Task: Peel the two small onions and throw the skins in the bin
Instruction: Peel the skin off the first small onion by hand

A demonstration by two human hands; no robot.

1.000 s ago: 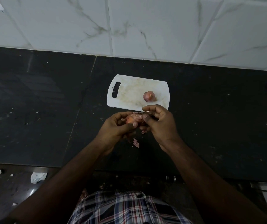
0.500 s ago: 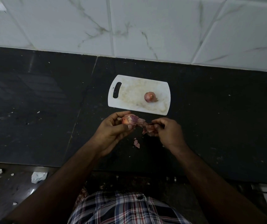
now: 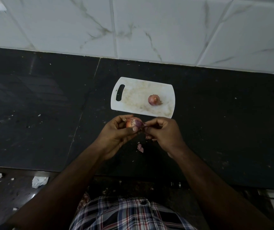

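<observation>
A flap of skin (image 3: 145, 125) is pinched by the right hand (image 3: 163, 132), just right of the onion (image 3: 133, 124) gripped in the left hand (image 3: 116, 135). The second onion (image 3: 154, 100) lies beyond on the cutting board (image 3: 133, 97), nearer the right hand, above the desk (image 3: 216, 122).

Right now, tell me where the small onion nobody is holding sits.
In the head view, the small reddish onion lies on the right part of the white plastic cutting board, on the black counter beyond both hands.
</observation>
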